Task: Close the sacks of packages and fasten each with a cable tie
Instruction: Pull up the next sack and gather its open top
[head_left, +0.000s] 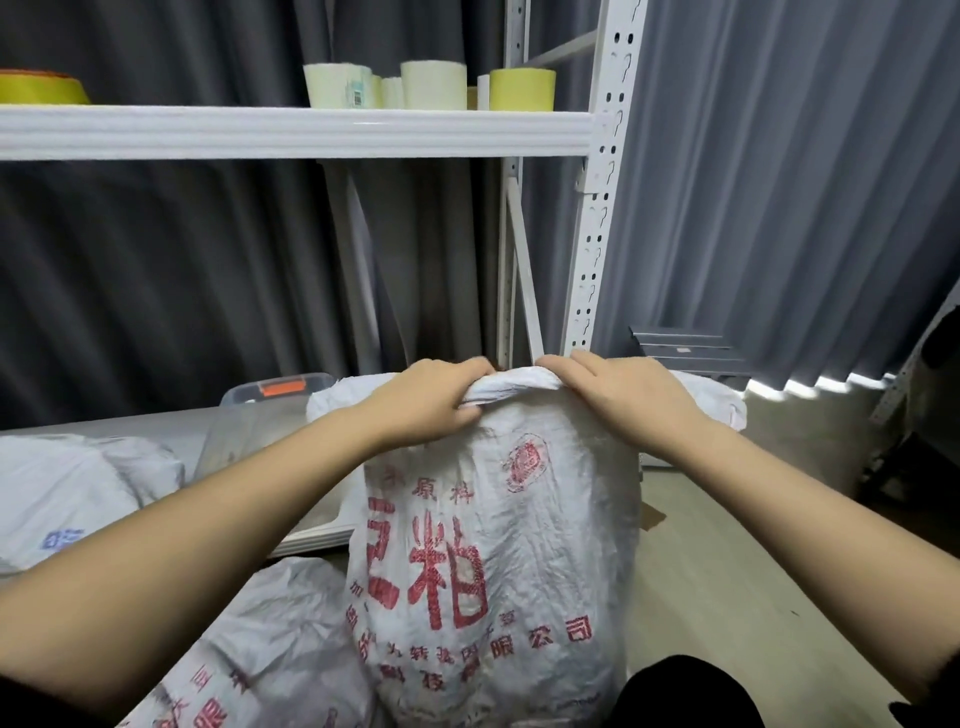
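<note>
Both hands grip the bunched mouth of the white sack (498, 545): left hand (431, 397) and right hand (623, 392) curl over its folded top edge, side by side. The sack stands upright on the floor (727, 561) (long axis vertical, mouth up), touching another printed sack (270, 649) lying at its left.

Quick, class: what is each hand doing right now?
Left hand: grips the sack at its gathered top.
Right hand: grips the same gathered top.
</note>
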